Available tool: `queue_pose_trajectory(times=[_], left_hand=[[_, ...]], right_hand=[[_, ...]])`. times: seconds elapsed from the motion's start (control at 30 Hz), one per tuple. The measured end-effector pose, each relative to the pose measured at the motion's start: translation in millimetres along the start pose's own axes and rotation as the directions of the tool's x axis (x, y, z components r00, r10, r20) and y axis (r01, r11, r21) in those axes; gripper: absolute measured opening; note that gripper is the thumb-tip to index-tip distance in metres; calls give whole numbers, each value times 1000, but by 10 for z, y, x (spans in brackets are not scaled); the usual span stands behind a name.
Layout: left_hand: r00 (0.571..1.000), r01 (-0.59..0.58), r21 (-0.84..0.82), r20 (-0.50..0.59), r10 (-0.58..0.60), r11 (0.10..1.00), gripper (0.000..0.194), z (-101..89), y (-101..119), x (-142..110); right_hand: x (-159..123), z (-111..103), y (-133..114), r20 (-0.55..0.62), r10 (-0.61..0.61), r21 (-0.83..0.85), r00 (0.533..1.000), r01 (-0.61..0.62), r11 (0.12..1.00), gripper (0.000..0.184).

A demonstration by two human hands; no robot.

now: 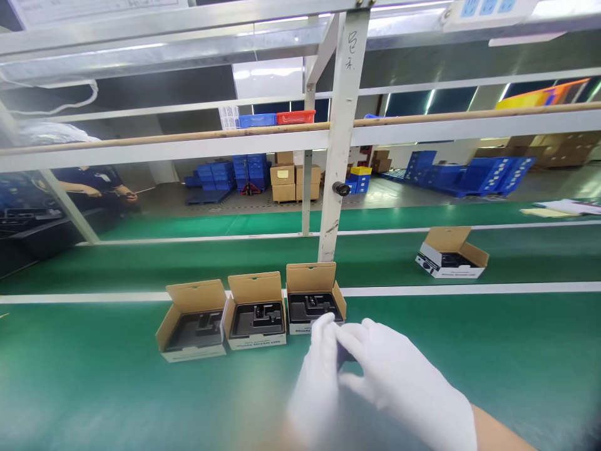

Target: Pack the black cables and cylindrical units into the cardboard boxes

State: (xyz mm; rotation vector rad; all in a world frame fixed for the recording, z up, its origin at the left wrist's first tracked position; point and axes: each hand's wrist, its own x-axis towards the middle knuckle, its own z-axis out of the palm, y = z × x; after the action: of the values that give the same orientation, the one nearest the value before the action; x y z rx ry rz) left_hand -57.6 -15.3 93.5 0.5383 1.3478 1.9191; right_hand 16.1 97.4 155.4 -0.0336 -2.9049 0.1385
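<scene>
Left grip (317, 376): my white-gloved fingers pinch a small dark part (345, 357).
Right grip (399, 382): closed on the same part.
Nearest box: open brown cardboard box (313, 300) with black tray, just ahead on the green bench (94, 388).

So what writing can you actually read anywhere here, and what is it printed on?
"Minute...": start of the print on the right box, front face; the rest is hidden by the gloved hands.
Middle box: a line of bold print, too blurred to read for certain.
Left box: print too faint to read.
Far box: print too small.
White post: two handwritten marks near the top, not legible.
</scene>
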Motion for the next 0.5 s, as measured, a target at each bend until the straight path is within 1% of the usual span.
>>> queue_pose_trajectory(times=[0.03, 0.07, 0.13, 0.2, 0.27, 0.33, 0.4, 0.5], left_hand=[[1000, -19, 66, -14, 20, 998, 66, 19, 41, -44], [1000, -18, 105, -14, 19, 994, 68, 29, 74, -78], [1000, -21, 107, 16, 20, 994, 64, 29, 117, -108], [996, -63, 29, 61, 61, 998, 55, 7, 131, -99], [988, -87, -85, 121, 97, 993, 43, -20, 127, -77], [973, -73, -177, 203, 108, 982, 33, -43, 118, -64], [960, -78, -222, 246, 133, 972, 30, -57, 110, -62], [954, -99, -260, 250, 166, 961, 29, -70, 107, -64]], right_hand=[[-2, -4, 3, -17, 9, -13, 1000, -9, 1000, 20], [-8, -19, 4, -30, 5, 11, 1000, -5, 1000, 21], [-34, -73, 6, -64, -30, 136, 997, 39, 990, 22], [-73, -130, 8, -125, -62, 253, 990, 92, 963, 29], [-108, -167, 8, -168, -78, 302, 983, 126, 945, 38], [-123, -178, 6, -174, -91, 329, 981, 145, 933, 41], [-121, -171, 5, -157, -98, 352, 983, 148, 924, 38], [-110, -144, 22, -155, -110, 368, 982, 161, 916, 38]])
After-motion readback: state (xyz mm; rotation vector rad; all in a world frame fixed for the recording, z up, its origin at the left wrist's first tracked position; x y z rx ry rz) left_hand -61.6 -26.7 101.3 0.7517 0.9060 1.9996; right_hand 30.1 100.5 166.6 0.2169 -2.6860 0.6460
